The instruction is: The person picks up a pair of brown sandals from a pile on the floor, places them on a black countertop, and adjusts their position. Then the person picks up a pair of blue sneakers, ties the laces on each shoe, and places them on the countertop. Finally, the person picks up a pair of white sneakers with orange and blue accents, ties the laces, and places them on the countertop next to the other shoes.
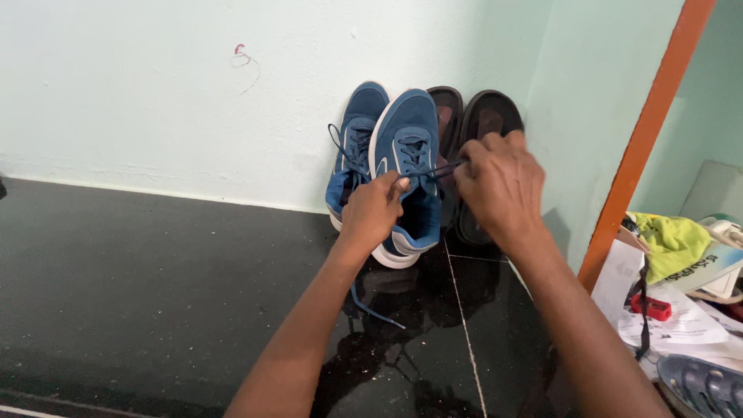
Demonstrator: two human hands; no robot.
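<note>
Shoe: blue mesh, white sole, toe up against the pale green wall, beside its twin.
Lace: dark blue, taut between both hands.
Left hand: grip pinched shut on lace.
Right hand: grip pinched shut on lace.
Floor: glossy black.

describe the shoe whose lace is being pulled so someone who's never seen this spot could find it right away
Look to the corner where the pale green wall meets the black floor; four pieces of footwear lean upright there. The blue sneaker is second from the left, in front of its twin, beside two dark sandals. Only its lace is stretched between the left hand and right hand.
</note>
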